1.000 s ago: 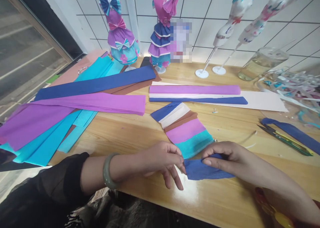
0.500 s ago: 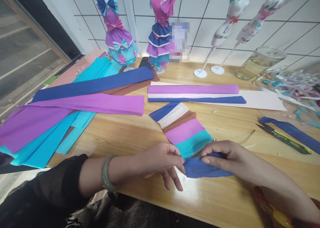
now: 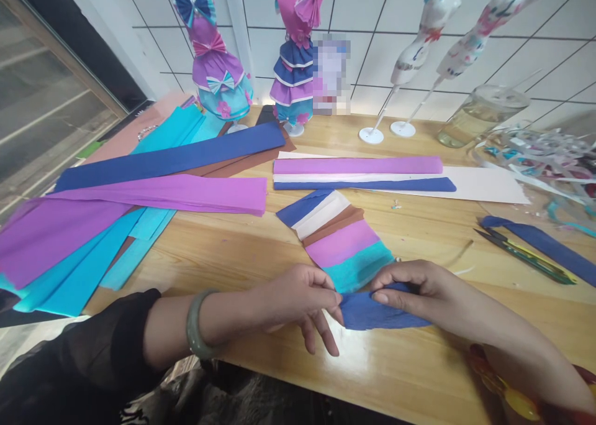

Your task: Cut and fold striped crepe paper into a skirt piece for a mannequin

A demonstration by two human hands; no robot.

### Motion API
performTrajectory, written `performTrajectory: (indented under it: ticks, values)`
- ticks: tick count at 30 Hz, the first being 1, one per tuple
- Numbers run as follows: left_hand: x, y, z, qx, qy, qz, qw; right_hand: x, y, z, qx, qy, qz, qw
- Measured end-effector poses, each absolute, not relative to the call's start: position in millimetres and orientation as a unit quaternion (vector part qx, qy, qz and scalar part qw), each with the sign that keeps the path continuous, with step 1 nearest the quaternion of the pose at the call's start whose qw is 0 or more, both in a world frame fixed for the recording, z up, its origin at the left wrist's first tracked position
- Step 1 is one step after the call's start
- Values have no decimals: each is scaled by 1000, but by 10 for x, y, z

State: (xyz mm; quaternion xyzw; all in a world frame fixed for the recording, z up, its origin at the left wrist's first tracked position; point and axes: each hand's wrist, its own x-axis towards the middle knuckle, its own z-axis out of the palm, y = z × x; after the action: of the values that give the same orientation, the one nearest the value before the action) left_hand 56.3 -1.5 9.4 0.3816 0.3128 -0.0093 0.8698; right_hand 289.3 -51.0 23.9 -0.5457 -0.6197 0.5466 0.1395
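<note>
Between my two hands is a piece of dark blue crepe paper (image 3: 382, 313), held low over the front of the table. My left hand (image 3: 302, 301) pinches its left end between thumb and forefinger, with the other fingers hanging loose. My right hand (image 3: 419, 291) grips the piece farther right, thumb on top; the fingers beneath are partly hidden. Just behind the hands lies a paper panel (image 3: 342, 245) banded in blue, white, brown, purple and turquoise. Its turquoise end reaches close to both hands; I cannot tell whether the blue piece is joined to it.
Purple crepe strips (image 3: 209, 195) and a long blue strip (image 3: 177, 155) overlap on the left. Folded strips (image 3: 358, 165) lie across the middle. A cutter knife (image 3: 526, 257) rests at right, near a glass jar (image 3: 484, 114). Dressed mini mannequins (image 3: 216, 64) stand at the back.
The view has shifted very slightly. Both hands keep their hold on the blue crepe paper, and nothing else has visibly moved.
</note>
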Motion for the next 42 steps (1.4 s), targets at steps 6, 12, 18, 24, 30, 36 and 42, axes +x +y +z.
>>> performTrajectory:
  ticks: [6,12,18,24,30,36,42]
  values:
    - [580,-13,110,378,317,-12,870,2907,-514,220,-544,-628,541,131]
    - [579,-14,115,382,322,-14,866,2914,-509,210,-543,-637,532,129]
    - [570,-30,72,391,318,-8,864,2909,-510,211,-543,-638,529,134]
    - [576,-43,61,400,322,-3,858,2909,-504,210,-539,-648,520,137]
    - [578,-68,42,407,326,8,853,2915,-499,221,-549,-634,523,153]
    - [576,-91,18,406,324,16,854,3107,-552,275,-576,-601,533,153]
    - [573,-91,7,409,331,10,850,3259,-620,296,-650,-526,518,181]
